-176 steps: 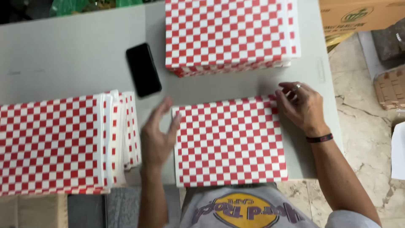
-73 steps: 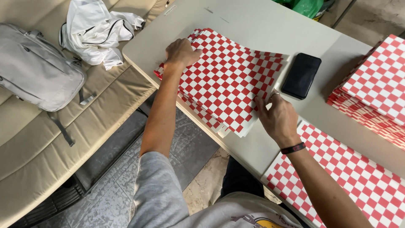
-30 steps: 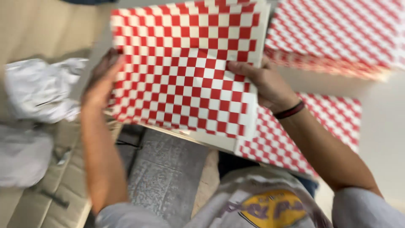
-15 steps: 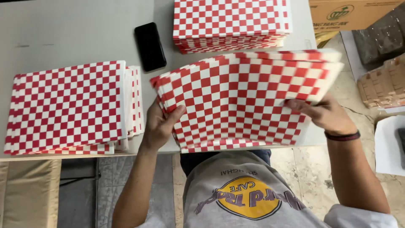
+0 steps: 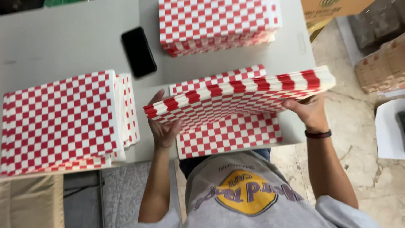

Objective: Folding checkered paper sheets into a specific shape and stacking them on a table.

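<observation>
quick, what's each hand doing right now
Left hand: closed on the left end of the lifted stack of checkered sheets.
Right hand: closed on its right end.

Lifted bundle of checkered sheets covering much of the sheets lying at the table's near edge, left hand fingers partly hidden behind the bundle, far stack cut off by the top edge, cardboard box cropped at the top right
</observation>
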